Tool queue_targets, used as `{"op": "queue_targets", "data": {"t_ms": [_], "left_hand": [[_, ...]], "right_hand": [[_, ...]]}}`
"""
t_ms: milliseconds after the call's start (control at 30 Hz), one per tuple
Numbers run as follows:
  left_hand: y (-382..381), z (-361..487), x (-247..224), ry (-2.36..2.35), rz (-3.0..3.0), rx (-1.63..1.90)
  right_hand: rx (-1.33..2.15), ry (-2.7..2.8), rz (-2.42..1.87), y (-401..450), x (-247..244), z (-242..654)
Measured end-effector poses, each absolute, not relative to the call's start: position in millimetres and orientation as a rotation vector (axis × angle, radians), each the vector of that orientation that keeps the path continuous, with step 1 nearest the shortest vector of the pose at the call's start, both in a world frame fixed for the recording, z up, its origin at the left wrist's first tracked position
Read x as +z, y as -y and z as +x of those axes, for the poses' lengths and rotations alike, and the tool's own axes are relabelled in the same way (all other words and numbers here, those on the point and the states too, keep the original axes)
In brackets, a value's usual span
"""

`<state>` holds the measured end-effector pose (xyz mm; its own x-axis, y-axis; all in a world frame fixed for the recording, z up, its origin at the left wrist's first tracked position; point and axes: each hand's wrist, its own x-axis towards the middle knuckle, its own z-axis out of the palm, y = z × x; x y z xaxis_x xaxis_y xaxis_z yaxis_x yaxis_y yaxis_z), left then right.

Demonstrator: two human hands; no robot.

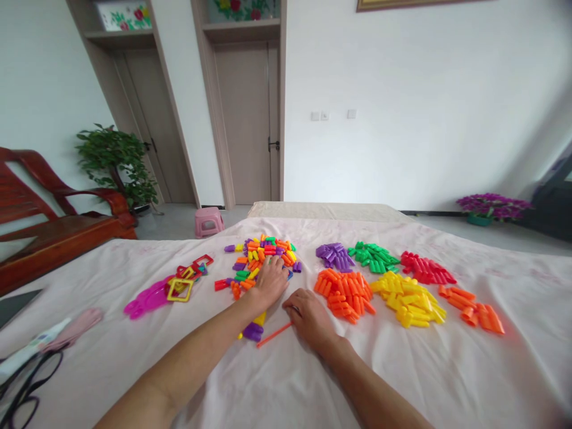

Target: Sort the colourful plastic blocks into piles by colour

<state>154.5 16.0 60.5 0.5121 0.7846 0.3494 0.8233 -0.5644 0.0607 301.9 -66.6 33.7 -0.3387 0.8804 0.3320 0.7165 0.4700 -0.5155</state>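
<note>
1. Reaching into the mixed pile (254, 255), the left hand (271, 279) is palm-down, fingers bent; whether it grips a piece, I cannot tell.
2. At the pile's near right, the right hand (310, 316) curls by an orange stick (273, 335), its hold hidden.
3. Right of the pile, single-colour heaps (344, 293) sit apart from it, seemingly to keep colours unmixed.

Cloth-covered table (259, 390); mixed-colour pile (257, 256); single-colour piles (344, 289); magenta plastic piece (152, 298); orange rod (274, 335)
</note>
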Motion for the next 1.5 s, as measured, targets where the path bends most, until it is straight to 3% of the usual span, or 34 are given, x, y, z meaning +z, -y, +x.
{"op": "queue_targets", "data": {"t_ms": [400,467,533,567,700,800,900,1000,1267,1500], "left_hand": [[-26.8,111.4,60.8,1.869,-2.693,-1.236],[-22.6,91.5,66.3,1.926,-2.765,-1.442],[-17.6,66.8,72.8,2.058,-2.847,-1.977],[-15.1,53.1,76.2,2.117,-2.779,-2.077],[-6.8,-5.3,88.1,2.266,-2.392,-1.535],[-1.7,-45.2,91.4,2.156,-2.073,-0.694],[2.5,-71.9,87.9,2.027,-1.925,-0.232],[4.0,-74.7,80.6,1.945,-1.847,-0.194],[-22.2,30.4,68.8,1.456,-2.424,-0.636],[-56.8,106.1,70.9,1.561,-2.444,-0.404]], "right_hand": [[0.390,2.143,-1.314,65.8,33.9,301.5],[0.389,2.150,-1.328,66.6,35.1,301.3],[0.385,2.156,-1.345,67.4,36.3,301.3],[0.383,2.161,-1.350,67.6,36.8,301.4],[0.383,2.171,-1.351,68.0,37.6,302.1],[0.384,2.162,-1.345,68.0,37.8,302.1],[0.384,2.151,-1.353,67.7,37.8,301.6],[0.386,2.151,-1.344,66.9,37.4,300.9],[0.385,2.152,-1.370,67.5,37.6,300.9],[0.400,2.150,-1.372,66.8,34.9,302.2]]}}
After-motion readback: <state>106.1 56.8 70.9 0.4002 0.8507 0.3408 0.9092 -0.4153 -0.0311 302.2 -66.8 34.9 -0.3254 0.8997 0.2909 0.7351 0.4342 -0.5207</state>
